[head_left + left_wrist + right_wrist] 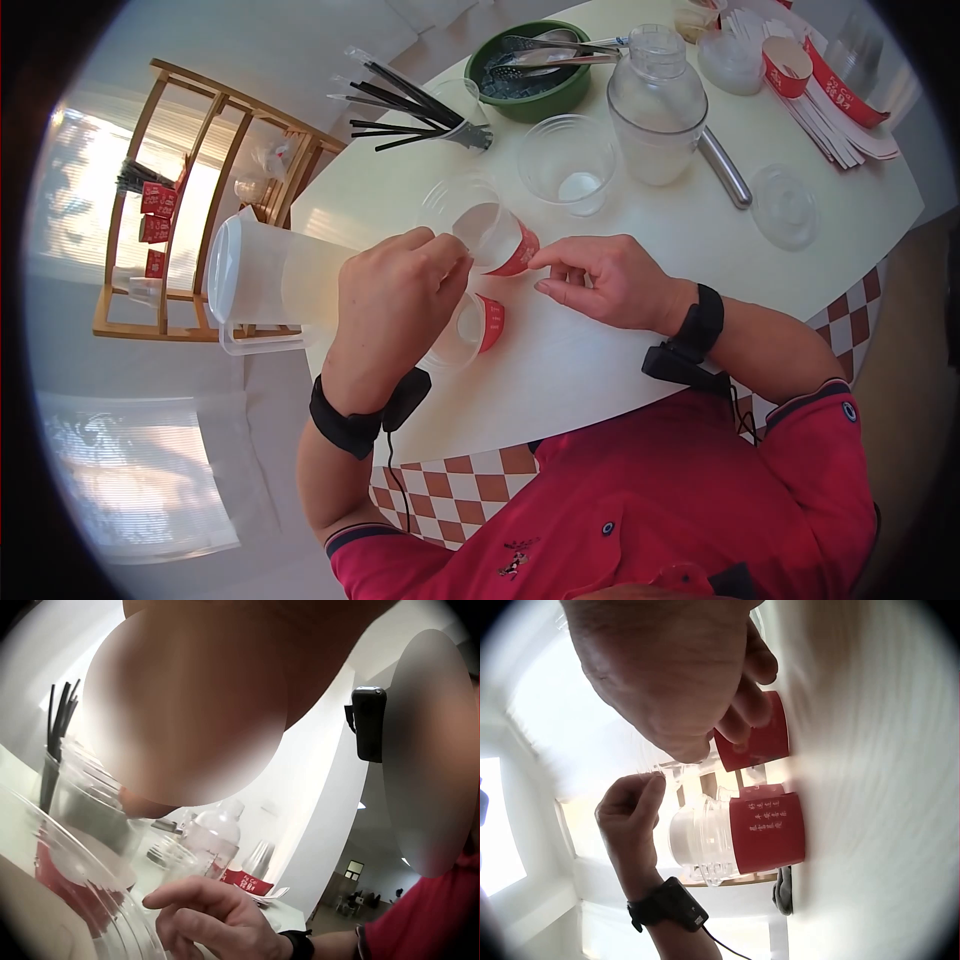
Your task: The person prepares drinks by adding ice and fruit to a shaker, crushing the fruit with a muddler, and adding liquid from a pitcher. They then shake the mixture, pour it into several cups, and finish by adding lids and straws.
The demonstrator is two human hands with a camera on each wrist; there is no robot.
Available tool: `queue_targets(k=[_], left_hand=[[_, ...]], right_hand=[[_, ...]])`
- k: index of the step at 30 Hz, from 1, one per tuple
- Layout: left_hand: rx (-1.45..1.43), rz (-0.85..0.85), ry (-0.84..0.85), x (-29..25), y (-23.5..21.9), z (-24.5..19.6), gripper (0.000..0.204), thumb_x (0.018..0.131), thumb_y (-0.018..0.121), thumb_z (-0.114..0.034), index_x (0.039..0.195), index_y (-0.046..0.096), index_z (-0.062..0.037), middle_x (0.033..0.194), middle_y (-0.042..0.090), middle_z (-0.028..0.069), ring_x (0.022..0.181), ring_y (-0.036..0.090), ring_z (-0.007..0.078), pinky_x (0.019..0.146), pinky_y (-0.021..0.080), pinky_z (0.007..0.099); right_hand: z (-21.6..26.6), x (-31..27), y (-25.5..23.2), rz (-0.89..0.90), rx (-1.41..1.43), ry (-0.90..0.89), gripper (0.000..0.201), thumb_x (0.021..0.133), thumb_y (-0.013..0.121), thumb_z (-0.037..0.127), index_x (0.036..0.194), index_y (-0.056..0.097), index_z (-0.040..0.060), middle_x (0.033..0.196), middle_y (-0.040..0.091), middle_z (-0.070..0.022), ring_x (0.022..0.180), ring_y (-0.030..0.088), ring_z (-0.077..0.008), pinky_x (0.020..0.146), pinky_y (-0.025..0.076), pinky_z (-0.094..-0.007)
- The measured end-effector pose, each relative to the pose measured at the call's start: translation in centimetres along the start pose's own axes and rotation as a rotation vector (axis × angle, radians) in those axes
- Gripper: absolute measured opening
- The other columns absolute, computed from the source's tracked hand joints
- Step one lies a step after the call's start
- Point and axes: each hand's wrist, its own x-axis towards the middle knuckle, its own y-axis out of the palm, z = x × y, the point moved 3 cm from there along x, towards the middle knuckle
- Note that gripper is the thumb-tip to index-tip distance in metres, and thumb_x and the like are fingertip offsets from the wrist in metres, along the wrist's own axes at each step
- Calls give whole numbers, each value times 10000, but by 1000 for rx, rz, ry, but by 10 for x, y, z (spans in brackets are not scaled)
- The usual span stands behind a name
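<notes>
My left hand point(395, 305) pinches at the near rim of a clear plastic cup point(432, 208) with a red paper sleeve point(512, 254). In the right wrist view its thumb and bent fingers come together at that cup's rim. My right hand point(618, 285) is beside the same cup, index fingertip right at the red sleeve and the other fingers loosely bent. A second clear cup with a red sleeve point(769, 832) stands close by on the near side, partly hidden by the left hand in the head view.
A pale-filled pitcher point(262, 275) stands left. Behind are a cup of black straws point(465, 125), a green basin point(535, 108) with utensils, a clear tub point(540, 165) and a clear shaker point(655, 120). A plastic lid point(785, 208) and red sleeves point(845, 92) lie right.
</notes>
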Motion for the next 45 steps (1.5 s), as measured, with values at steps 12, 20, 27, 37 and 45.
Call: queue_targets(k=[12, 20, 27, 37, 45], left_hand=[[-85, 157, -45, 24, 26, 5, 147, 810, 783, -183, 885, 731, -67, 750, 658, 77, 618, 621, 236, 602, 491, 349], [-37, 123, -240, 47, 31, 29, 173, 796, 786, -182, 921, 725, -78, 682, 641, 75, 614, 622, 248, 594, 489, 371], [-183, -30, -301, 11, 16, 30, 349, 736, 815, -57, 1056, 677, -60, 602, 524, 46, 536, 505, 175, 534, 409, 328], [-318, -172, -166, -18, 3, 12, 244, 746, 798, -29, 966, 692, -21, 691, 593, 71, 550, 520, 165, 528, 431, 302], [-214, -71, 147, 37, 17, -32, 277, 776, 797, -149, 1024, 690, -83, 779, 661, 86, 659, 643, 260, 606, 502, 381]], right_hand=[[-2, -3, 3, 67, -96, -47, 106, 909, 693, 166, 958, 733, 81, 838, 715, -46, 628, 644, -164, 607, 523, -288], [3, -7, 3, 86, -82, -95, 111, 917, 683, 203, 919, 704, 94, 799, 697, -31, 675, 668, -202, 619, 526, -322], [53, -23, -38, 48, -358, -345, 127, 904, 708, 222, 929, 677, 101, 726, 613, -26, 657, 624, -218, 578, 499, -335], [-23, -55, -256, -557, -727, 344, 389, 902, 714, 231, 1242, 630, 63, 813, 724, -90, 727, 700, -190, 671, 528, -328], [-73, -49, -320, -590, -1069, 395, 234, 915, 674, 234, 1066, 726, 63, 926, 745, -138, 854, 721, -297, 768, 556, -370]])
